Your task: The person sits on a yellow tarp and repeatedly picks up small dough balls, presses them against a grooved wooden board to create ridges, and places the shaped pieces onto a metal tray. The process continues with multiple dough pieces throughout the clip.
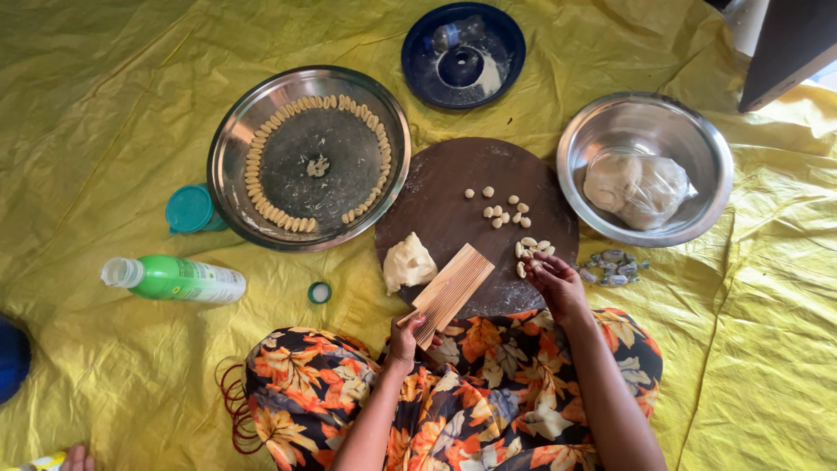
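My left hand (404, 336) grips the near end of a ridged wooden paddle (451, 291), which lies tilted on a round dark board (453, 187). My right hand (555, 283) rests on the board's right edge, fingertips touching a small cluster of dough balls (533, 249). More dough balls (504, 209) are scattered mid-board. A lump of pale dough (407, 262) sits left of the paddle. A wide steel plate (235, 148) holds several shaped dough pieces (255, 174) in a ring along its rim.
A steel bowl (689, 131) with bagged dough (636, 185) stands right. A blue lid (436, 74) lies at the back. A green bottle (174, 278), its cap (319, 292), a teal lid (190, 208) and wrapped candies (612, 267) lie on the yellow sheet (87, 105).
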